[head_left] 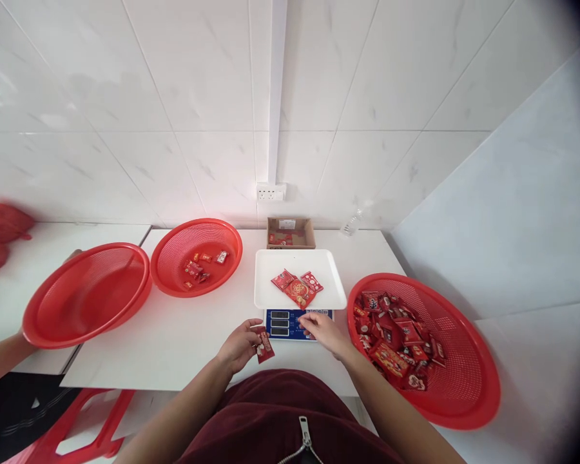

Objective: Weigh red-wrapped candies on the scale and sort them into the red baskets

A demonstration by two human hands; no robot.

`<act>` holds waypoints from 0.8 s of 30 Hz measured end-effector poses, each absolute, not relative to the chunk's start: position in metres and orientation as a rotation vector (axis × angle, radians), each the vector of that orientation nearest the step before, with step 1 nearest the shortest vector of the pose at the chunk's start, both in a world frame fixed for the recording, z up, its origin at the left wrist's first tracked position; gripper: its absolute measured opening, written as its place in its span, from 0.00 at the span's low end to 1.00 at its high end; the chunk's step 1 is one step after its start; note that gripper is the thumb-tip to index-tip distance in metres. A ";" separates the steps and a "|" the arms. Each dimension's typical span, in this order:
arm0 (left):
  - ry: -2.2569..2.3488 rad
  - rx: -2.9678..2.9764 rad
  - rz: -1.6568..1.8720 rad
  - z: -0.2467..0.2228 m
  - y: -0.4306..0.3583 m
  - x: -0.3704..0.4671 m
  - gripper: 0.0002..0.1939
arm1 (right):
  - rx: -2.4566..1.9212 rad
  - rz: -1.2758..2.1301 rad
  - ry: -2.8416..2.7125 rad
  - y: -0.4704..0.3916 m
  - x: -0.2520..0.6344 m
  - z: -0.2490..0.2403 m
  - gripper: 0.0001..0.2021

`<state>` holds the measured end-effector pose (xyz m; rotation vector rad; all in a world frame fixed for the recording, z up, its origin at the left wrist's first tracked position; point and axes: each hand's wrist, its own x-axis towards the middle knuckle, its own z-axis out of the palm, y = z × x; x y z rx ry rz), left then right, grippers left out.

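Head view.

Item: red packet (265,348), single. Small, flat, roughly oblong; pale print on a red ground. Location: in the left hand (236,346), beside the left end of the blue scale (294,334).

Left hand: thumb and fingers closed on the packet's upper part, lower end left showing.

Right hand (325,330): fingers bent, tips drawn close together over the scale, near the tray's front edge; cannot tell whether anything is pinched.

Item: three packets (300,293), red, lying together on the white tray (328,264). Middle one largest, with gold round motif; right one white-patterned.

Item: right-hand basket (481,380), red, perforated. Contains a heap of glossy packets (391,338), mixed sizes, white and yellow print.

Item: cardboard box (303,238), behind the tray; red pieces inside.
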<state>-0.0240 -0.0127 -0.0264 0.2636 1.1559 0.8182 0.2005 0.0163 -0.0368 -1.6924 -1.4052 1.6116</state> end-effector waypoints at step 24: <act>1.252 0.403 0.878 -0.024 -0.014 -0.017 0.13 | -1.666 1.512 -1.064 0.059 0.217 -0.026 0.15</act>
